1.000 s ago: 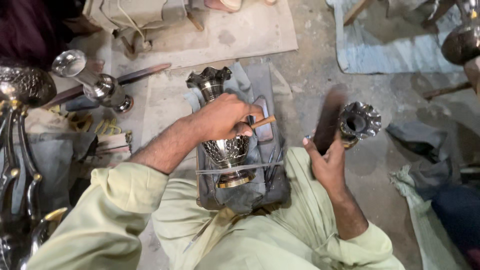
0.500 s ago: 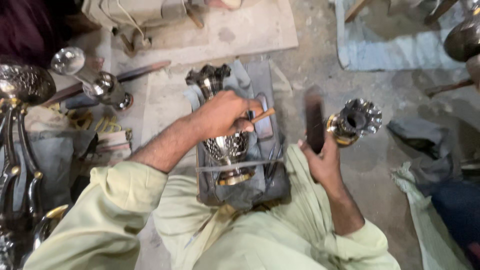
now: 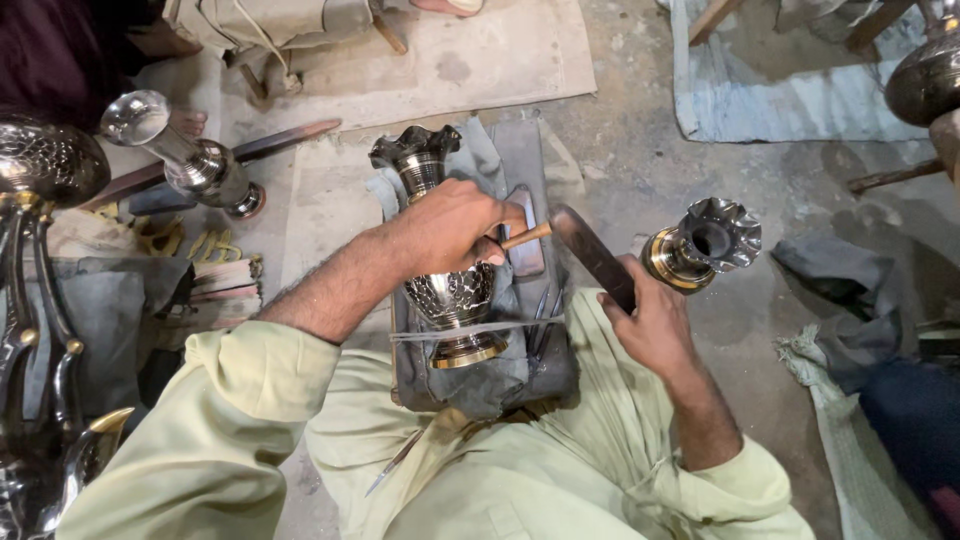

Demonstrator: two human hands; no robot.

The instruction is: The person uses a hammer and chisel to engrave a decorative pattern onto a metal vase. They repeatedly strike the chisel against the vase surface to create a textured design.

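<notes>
vase: engraved metal vase (image 3: 455,290) lies on its side on a grey cloth pad (image 3: 500,380) over the person's lap, fluted mouth pointing away from the body, brass foot toward it; a thin cord crosses it just above the foot.
left hand: left hand (image 3: 450,225) sits palm-down on top of the vase body, forearm coming in diagonally from the vase's left, wrist straight.
left fingers: curled tight, pinching a chisel with wooden handle (image 3: 525,237); handle end sticks out to the vase's right, tip hidden under the hand.
right hand: right hand (image 3: 650,320) is raised just right of the vase, elbow bent, forearm rising from the lap.
right fingers: wrapped closed around a dark wooden mallet (image 3: 592,255); its head hangs just beside the chisel handle end, contact can't be told.
spare tools: thin metal punches (image 3: 540,315) lie on the pad, right of the vase.
second vase: fluted-mouth vase (image 3: 700,243) lies on the floor further right, behind the mallet.
third vase: silver vase (image 3: 180,155) lies well left of the engraved one.
</notes>
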